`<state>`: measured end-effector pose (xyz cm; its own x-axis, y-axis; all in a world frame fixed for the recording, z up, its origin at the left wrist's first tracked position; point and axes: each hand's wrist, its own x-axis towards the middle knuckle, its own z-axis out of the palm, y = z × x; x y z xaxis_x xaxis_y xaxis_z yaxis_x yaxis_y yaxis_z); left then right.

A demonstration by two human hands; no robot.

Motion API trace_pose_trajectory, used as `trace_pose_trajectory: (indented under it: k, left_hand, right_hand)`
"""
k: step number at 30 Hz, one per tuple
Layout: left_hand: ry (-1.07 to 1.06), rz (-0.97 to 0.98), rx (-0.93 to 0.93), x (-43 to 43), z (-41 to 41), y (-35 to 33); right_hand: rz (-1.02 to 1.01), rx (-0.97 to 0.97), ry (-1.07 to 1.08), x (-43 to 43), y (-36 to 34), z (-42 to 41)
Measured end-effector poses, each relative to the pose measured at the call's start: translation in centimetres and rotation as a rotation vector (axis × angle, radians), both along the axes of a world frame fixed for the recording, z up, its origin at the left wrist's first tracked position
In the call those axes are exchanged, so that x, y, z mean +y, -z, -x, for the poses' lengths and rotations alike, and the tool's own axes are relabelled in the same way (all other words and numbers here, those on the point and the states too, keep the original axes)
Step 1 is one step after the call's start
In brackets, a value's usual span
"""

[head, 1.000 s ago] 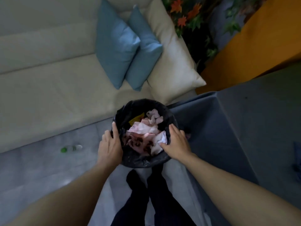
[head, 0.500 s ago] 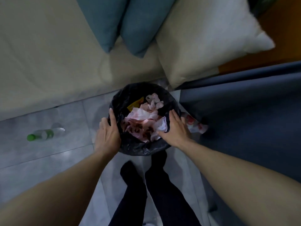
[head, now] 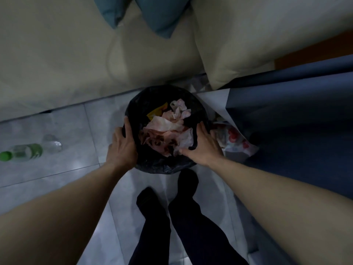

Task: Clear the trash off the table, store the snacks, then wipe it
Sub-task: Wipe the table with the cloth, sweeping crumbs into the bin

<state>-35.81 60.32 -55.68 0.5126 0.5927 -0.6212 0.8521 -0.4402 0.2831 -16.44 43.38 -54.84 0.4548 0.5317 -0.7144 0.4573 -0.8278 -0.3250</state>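
1. Gripping the round black bag-lined trash bin (head: 152,96) by its rim: my left hand (head: 122,148) at 9 o'clock, my right hand (head: 202,148) at 3.
2. Crumpled pink-and-white tissues (head: 168,129) fill it.
3. Clear green-capped plastic bottle (head: 28,150) lies on the floor at 9; cream sofa (head: 57,54) crowds 12.
4. Red-and-white wrapper (head: 235,140) at 3, partly hidden by the dark blue tablecloth (head: 296,111).

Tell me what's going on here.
A person stands over a bin lined with a black bag, the left hand and the right hand gripping its rim on either side. Crumpled tissues lie inside. A plastic bottle lies on the floor to the left, and a red-and-white packet lies beside the bin on the right.
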Motion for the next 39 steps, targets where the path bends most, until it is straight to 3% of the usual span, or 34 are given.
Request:
trace_pose_trajectory:
  k: [6,13,19,23,30,35,39]
  left_hand:
    - [0.009,0.031,0.034,0.5,-0.2,0.4]
    - [0.098,0.106,0.319,0.6,-0.4,-0.9]
    - [0.206,0.076,0.269,2.1,-2.2,-4.7]
    - [0.286,-0.014,0.116,3.4,-4.1,-10.0]
    - [0.436,-0.146,0.027,4.8,-7.0,-22.2]
    - [0.464,-0.196,-0.027,4.1,-7.6,-33.8]
    - [0.459,-0.234,-0.111,3.3,-8.3,-39.4]
  right_hand:
    - [0.008,0.045,-0.001,-0.7,1.1,0.1]
    - [0.088,0.207,0.031,-0.7,0.1,1.2]
    - [0.063,0.161,0.094,0.8,-4.2,1.1]
    - [-0.008,0.101,0.124,1.4,-9.1,0.8]
    - [-0.031,-0.092,0.1,2.0,-20.2,-0.3]
    - [-0.124,-0.192,0.108,1.0,-31.3,-0.6]
    - [-0.172,-0.225,0.122,0.3,-37.1,-0.9]
